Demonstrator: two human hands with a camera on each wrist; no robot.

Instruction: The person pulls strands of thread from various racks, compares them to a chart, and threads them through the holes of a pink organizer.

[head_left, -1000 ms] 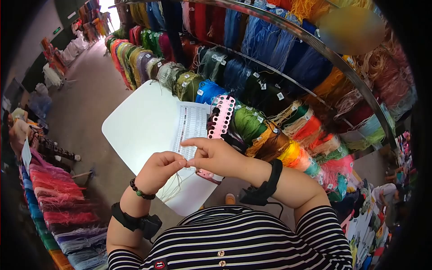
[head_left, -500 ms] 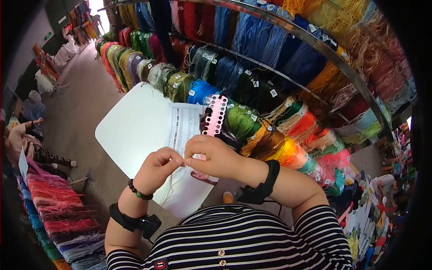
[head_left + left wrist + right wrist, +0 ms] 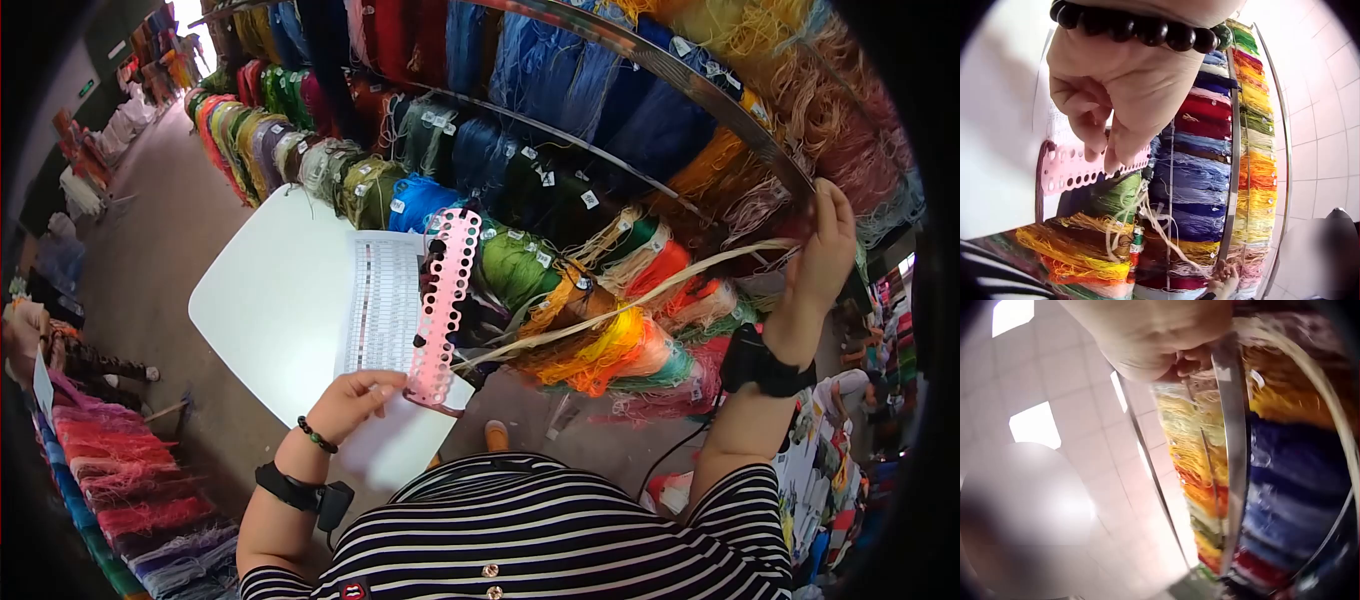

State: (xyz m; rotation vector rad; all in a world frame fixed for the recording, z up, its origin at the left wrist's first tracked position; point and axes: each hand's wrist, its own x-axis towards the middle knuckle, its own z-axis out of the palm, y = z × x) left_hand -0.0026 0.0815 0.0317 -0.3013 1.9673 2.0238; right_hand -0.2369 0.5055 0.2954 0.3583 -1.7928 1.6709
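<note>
My right hand [image 3: 826,245] is raised at the far right by the curved metal rail. It grips a long cream thread strand [image 3: 640,300], which sweeps down and left across the coloured skeins. The strand's loose lower end lies beside a pink punched thread card [image 3: 443,320]. My left hand [image 3: 350,405] is near the card's lower end, fingers loosely bent with nothing seen between them. In the left wrist view, its fingertips overlap the card [image 3: 1072,172]. Dark threads hang from some of the card's holes. Beneath the card is a printed chart sheet [image 3: 380,300].
A white tabletop [image 3: 270,300] bears the sheet and card. Tagged skeins, including a green skein [image 3: 515,265], hang in rows behind it. The curved metal rail [image 3: 700,95] arches above. More red skeins [image 3: 110,430] hang at the lower left; a person [image 3: 30,330] is at the left edge.
Both hands were together over the sheet, fingertips meeting. The right hand has since swung far out to the right and up, drawing the cream strand along. The left hand stays near the card.
</note>
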